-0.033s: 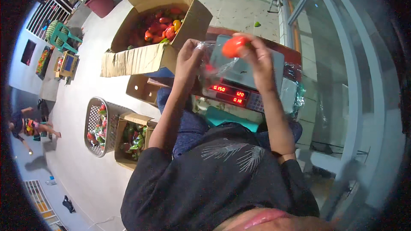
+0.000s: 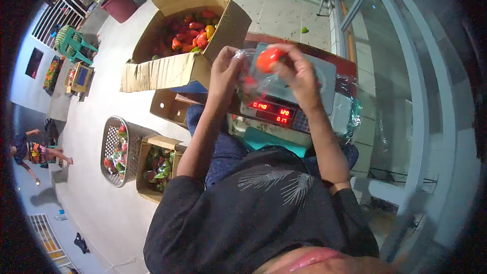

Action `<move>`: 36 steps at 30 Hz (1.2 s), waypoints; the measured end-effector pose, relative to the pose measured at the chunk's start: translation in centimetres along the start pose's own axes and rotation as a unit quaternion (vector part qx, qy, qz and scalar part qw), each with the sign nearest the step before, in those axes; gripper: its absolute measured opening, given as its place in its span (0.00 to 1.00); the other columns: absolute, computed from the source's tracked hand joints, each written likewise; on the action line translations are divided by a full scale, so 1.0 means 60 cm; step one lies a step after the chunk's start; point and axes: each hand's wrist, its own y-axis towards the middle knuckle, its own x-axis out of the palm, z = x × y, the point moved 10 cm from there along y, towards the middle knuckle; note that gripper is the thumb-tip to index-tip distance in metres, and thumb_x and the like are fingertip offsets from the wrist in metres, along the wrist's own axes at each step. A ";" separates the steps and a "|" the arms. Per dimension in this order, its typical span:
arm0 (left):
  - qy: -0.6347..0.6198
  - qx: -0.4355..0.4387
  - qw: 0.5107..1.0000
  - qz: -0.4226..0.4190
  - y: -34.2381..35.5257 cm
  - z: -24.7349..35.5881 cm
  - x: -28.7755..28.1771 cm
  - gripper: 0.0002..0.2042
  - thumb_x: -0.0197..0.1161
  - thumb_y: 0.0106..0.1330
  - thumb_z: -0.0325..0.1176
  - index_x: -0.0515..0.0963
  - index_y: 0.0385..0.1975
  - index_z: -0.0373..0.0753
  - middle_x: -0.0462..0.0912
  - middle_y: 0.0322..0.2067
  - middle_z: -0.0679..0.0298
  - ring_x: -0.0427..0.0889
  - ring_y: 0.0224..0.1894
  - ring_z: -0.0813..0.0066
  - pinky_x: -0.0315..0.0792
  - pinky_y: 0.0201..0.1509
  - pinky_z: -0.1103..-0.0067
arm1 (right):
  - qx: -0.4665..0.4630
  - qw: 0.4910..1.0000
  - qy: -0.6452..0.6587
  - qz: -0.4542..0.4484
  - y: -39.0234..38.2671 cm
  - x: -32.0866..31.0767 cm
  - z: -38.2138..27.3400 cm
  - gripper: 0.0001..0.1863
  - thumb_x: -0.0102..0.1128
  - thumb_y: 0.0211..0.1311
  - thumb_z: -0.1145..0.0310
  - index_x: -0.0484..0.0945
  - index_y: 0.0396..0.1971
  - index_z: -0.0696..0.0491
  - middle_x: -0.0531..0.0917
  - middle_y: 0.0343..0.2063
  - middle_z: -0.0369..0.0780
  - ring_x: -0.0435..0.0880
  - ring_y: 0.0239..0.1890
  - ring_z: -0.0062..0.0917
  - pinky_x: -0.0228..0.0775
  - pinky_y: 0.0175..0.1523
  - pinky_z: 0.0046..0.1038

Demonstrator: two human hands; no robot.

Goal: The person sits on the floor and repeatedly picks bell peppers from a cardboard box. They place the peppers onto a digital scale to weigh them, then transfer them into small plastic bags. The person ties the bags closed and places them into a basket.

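A red bell pepper (image 2: pixel 267 61) is gripped in the fingers of my right hand (image 2: pixel 303 74), above the plate of a digital scale (image 2: pixel 327 78). My left hand (image 2: pixel 223 69) pinches the edge of a clear plastic bag (image 2: pixel 247 66) just left of the pepper. Something red shows through the bag's film, low over the scale. The scale's red display is lit beneath my forearms. Pepper and bag mouth are very close together; whether they touch I cannot tell.
An open cardboard box (image 2: pixel 175 66) of red peppers stands beyond my left hand. To the left are a grey basket (image 2: pixel 133 147) and a smaller box (image 2: pixel 147 187) with bagged peppers. A metal frame (image 2: pixel 401 25) rises at right. Another person (image 2: pixel 35 149) is at far left.
My right hand has brought the red pepper slightly left, nearer the bag, and turned it. The scale's displayed figures have dropped a little. My left hand has hardly moved.
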 end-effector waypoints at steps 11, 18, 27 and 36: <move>0.108 0.096 0.987 0.068 -0.026 0.044 0.034 0.05 0.54 0.62 0.28 0.69 0.32 0.33 0.72 0.24 0.64 0.70 0.30 0.80 0.68 0.35 0.81 | -0.009 0.998 -0.049 0.046 -0.022 0.043 0.081 0.13 0.59 0.58 0.70 0.73 0.42 0.58 0.80 0.36 0.42 0.80 0.42 0.28 0.69 0.49 0.29; 0.056 0.079 0.995 -0.006 -0.057 0.001 0.098 0.09 0.56 0.64 0.26 0.68 0.42 0.33 0.73 0.35 0.67 0.72 0.43 0.81 0.66 0.50 0.83 | -0.085 0.957 -0.248 0.123 -0.064 0.044 0.158 0.13 0.49 0.63 0.66 0.69 0.43 0.57 0.75 0.35 0.47 0.74 0.40 0.44 0.65 0.44 0.41; -0.047 0.015 0.997 0.050 -0.005 -0.011 0.015 0.05 0.53 0.67 0.34 0.69 0.34 0.40 0.68 0.23 0.73 0.66 0.24 0.88 0.62 0.26 0.87 | -0.003 0.989 -0.147 -0.021 -0.044 -0.011 0.064 0.12 0.52 0.64 0.66 0.78 0.39 0.58 0.82 0.33 0.40 0.81 0.36 0.23 0.72 0.40 0.24; -0.161 -0.059 0.985 -0.021 0.025 -0.047 0.070 0.06 0.54 0.67 0.35 0.69 0.34 0.41 0.70 0.23 0.73 0.67 0.23 0.87 0.62 0.23 0.88 | 0.125 0.825 -0.551 0.006 -0.071 -0.204 0.339 0.26 0.59 0.56 0.66 0.69 0.57 0.47 0.67 0.56 0.51 0.66 0.56 0.48 0.59 0.61 0.42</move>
